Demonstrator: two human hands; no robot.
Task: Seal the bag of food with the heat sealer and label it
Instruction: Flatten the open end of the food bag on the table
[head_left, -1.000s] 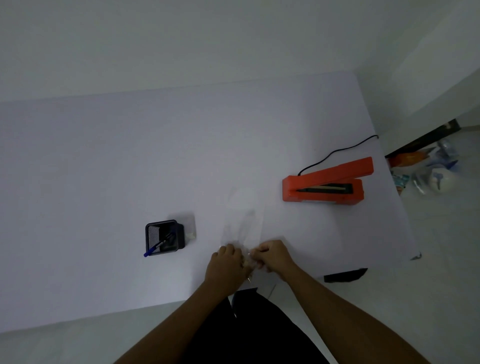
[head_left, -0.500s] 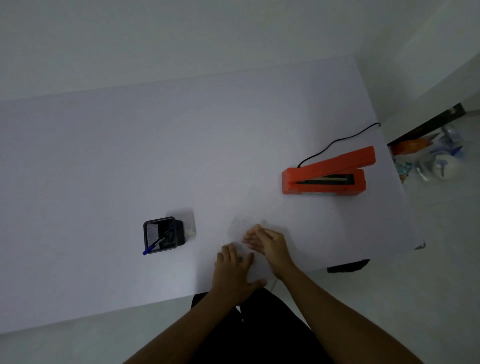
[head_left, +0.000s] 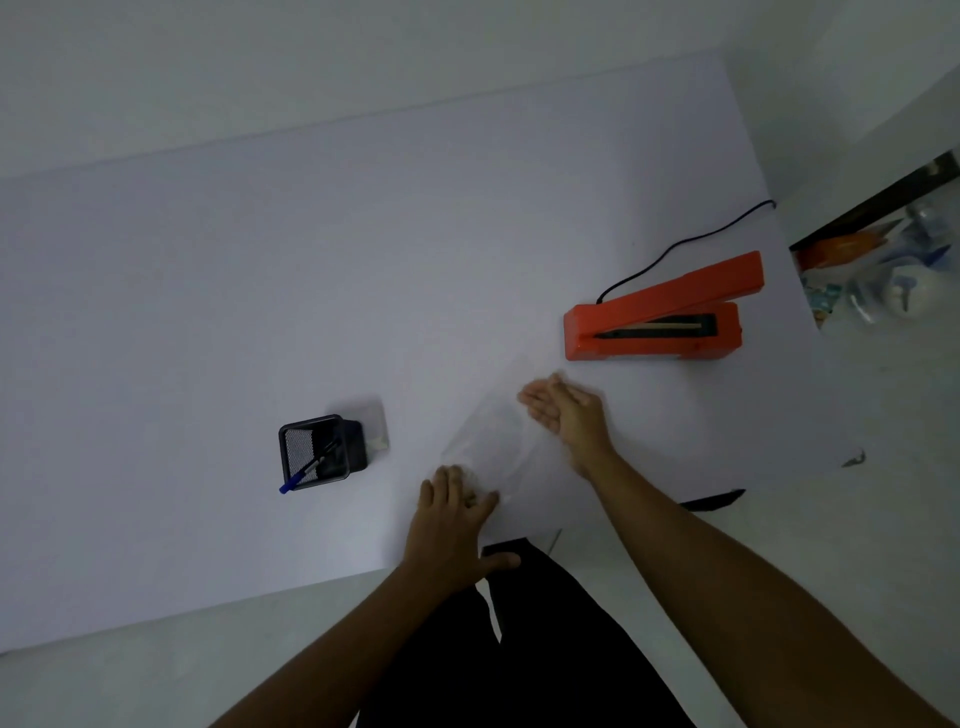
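A wide white counter is seen from above, filling most of the view. At its right side an orange sealer is set, its upper arm raised at an angle over the base, and a black cord is led from it toward the far right edge. A clear bag is laid flat near the counter's near edge, between the two hands and just left of the sealer; its outline is faint and its contents cannot be made out. The left hand is pressed flat on the near end of the bag, fingers spread and nothing grasped, so its grip is wide. The right hand is held edge-down at the far end of the bag with the fingers straight and together; no hold on anything is seen, though blur leaves the contact unclear. To the left, a black mesh holder is stood with a blue pen leaned in it, and a small pale item just behind it cannot be identified.
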